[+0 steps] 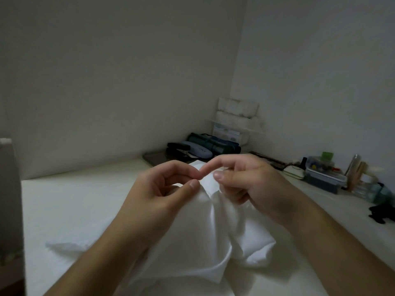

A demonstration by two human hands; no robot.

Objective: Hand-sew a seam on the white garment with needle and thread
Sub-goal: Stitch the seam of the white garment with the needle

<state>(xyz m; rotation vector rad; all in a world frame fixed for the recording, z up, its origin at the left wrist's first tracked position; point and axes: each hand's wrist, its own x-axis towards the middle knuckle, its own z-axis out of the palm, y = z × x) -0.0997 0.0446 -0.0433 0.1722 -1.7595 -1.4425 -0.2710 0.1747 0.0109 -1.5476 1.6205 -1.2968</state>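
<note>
Near centre, white garment [205,227] bunched on table [74,199]; left hand [162,184] pinches upper fold, right hand [245,180] grips same edge. Needle, thread not discernible; seam progress cannot tell.

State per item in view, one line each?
Left hand: pinches the garment edge.
Right hand: curled round the garment edge, forefinger stretched toward the left hand.
Garment: bunched, top edge lifted between the hands, the rest on the table.
Needle, thread: too small to tell.
Clear box: lid on.
</note>
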